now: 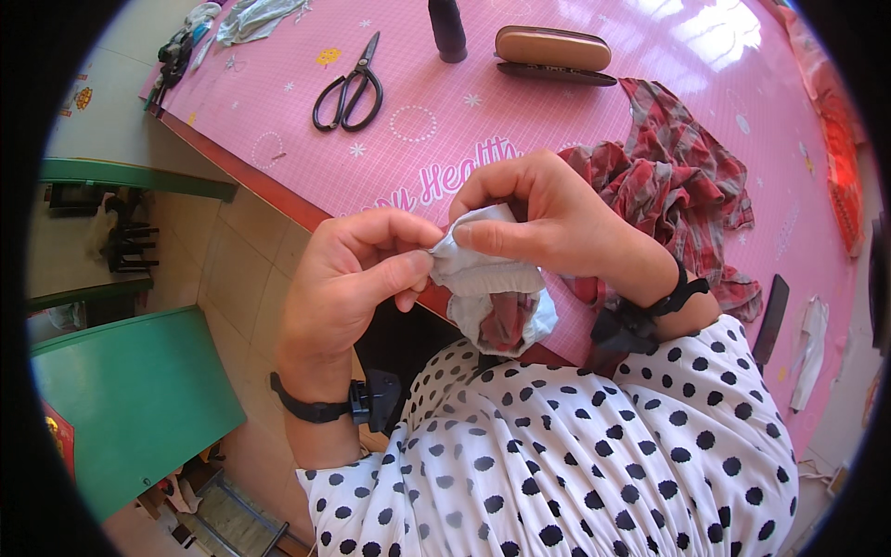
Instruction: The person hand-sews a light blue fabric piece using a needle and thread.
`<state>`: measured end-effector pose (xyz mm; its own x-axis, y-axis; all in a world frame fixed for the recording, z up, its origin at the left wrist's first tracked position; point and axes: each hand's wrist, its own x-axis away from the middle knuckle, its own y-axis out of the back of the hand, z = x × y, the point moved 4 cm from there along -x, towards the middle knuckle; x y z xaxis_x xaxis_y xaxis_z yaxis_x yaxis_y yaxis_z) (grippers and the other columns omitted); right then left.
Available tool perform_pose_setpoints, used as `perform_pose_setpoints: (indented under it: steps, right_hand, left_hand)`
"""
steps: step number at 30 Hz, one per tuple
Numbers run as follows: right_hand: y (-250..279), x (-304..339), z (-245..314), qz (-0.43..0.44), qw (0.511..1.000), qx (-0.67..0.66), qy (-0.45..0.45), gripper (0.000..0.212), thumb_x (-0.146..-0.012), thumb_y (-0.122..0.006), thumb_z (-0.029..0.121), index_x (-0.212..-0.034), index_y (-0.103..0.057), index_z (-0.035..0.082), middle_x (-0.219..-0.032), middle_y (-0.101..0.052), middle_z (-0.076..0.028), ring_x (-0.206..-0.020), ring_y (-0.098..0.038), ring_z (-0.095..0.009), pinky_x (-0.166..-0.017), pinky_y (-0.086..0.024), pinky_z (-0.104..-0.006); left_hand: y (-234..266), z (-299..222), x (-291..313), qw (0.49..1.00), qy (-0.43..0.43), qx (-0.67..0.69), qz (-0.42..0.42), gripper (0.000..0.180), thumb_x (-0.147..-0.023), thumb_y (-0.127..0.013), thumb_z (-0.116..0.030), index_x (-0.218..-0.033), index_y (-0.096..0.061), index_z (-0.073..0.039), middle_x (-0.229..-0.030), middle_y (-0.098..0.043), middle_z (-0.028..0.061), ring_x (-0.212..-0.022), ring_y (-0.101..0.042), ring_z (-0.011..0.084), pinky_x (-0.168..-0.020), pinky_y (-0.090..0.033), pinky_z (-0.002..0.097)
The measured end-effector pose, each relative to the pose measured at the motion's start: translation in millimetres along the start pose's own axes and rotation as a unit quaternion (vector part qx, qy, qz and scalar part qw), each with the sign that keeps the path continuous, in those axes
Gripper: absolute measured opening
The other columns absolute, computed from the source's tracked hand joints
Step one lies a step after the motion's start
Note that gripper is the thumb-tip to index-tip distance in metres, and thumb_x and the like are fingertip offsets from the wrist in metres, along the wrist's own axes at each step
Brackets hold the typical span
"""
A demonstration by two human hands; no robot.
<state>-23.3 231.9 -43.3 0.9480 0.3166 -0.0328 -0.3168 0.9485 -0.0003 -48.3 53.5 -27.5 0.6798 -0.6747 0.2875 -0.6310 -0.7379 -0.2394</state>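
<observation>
A small white gathered cloth piece [487, 276] is held up just past the table's near edge, with red plaid fabric [509, 320] showing inside its lower opening. My left hand [348, 278] pinches the cloth's left corner between thumb and fingertips. From the right, my right hand [557, 218] grips its upper edge, thumb in front and fingers curled behind. The two hands' fingertips nearly meet. Whether a needle or thread is between them is too small to tell. Beyond and beside my right wrist lies a crumpled red and grey plaid cloth [687, 181].
On the pink patterned table cover [269, 84] lie black-handled scissors [353, 91], a black cylinder [447, 32] and a brown glasses case [554, 51]. A dark flat bar [772, 318] and a white fabric strip [810, 353] lie at right. A green cabinet [139, 399] stands left.
</observation>
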Motion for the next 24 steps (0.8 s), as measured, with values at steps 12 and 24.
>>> perform_pose_setpoints:
  steps: [12,24]
  right_hand:
    - [4,2,7,-0.073,0.995,0.072,0.014,0.011,-0.077,-0.069,0.007,-0.082,-0.065,-0.002,-0.072,-0.06,0.002,-0.066,-0.051,-0.002,-0.057,-0.043,-0.0199]
    - [-9,8,17,-0.146,0.941,0.215,0.215,0.009,-0.068,-0.071,0.002,-0.075,-0.066,0.0,-0.064,-0.062,-0.008,-0.054,-0.059,-0.012,-0.05,-0.045,-0.0237]
  left_hand:
    - [-6,-10,4,0.99,-0.009,-0.124,-0.062,0.018,-0.086,-0.058,0.0,-0.102,-0.065,0.003,-0.082,-0.066,0.0024,-0.065,-0.053,0.0032,-0.058,-0.042,0.0171]
    - [-26,-12,5,0.96,-0.075,-0.213,-0.162,0.015,-0.088,-0.057,-0.001,-0.099,-0.065,0.004,-0.076,-0.063,0.0004,-0.066,-0.057,0.0041,-0.057,-0.047,0.0198]
